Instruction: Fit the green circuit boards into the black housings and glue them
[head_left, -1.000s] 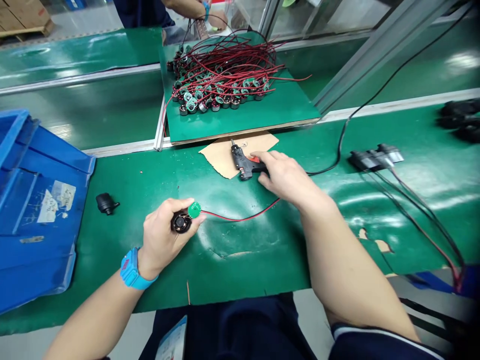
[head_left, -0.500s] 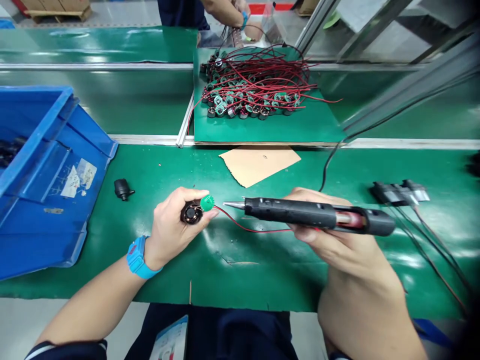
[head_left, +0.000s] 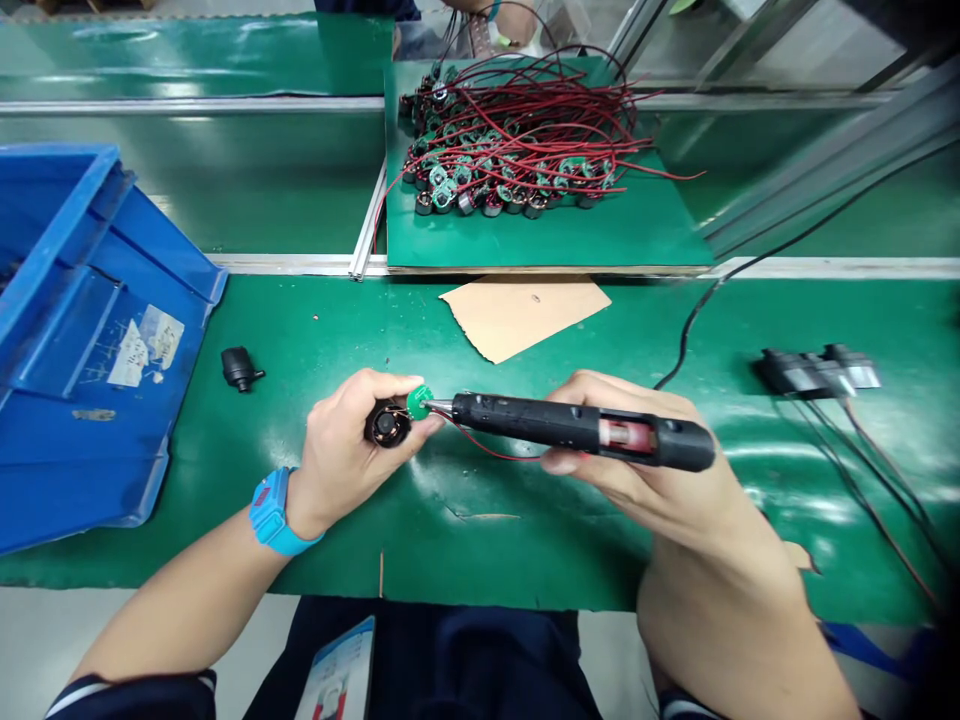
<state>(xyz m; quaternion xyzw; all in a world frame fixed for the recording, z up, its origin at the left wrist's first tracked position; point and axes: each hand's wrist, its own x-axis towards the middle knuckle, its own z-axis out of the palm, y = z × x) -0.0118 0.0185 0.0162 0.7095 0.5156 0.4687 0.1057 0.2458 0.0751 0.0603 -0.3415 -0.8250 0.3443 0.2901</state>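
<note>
My left hand [head_left: 349, 425] is closed round a small black motor part [head_left: 388, 424] with copper windings in its open end. Between its thumb and forefinger it pinches a small round green circuit board [head_left: 419, 402]. A thin red wire [head_left: 487, 448] runs from the board towards my right hand [head_left: 637, 440], which grips a black pen-shaped tool [head_left: 555, 423] with a window in its body. The tool's pointed metal tip meets the board's right side; whether it presses on it is too small to tell.
Behind lies a raised green board [head_left: 540, 240] with a heap of red-wired motor parts [head_left: 510, 170]. A blue bin [head_left: 60, 400] stands left, beside a black fitting [head_left: 240, 369]. Cardboard [head_left: 525, 315] lies mid-table; black wired blocks [head_left: 814, 372] sit right. A black cable [head_left: 697, 310] trails backward.
My right hand has moved left with the tool, bringing its tip from just short of the circuit board onto it. My left hand keeps the same hold. The view has tilted down slightly.
</note>
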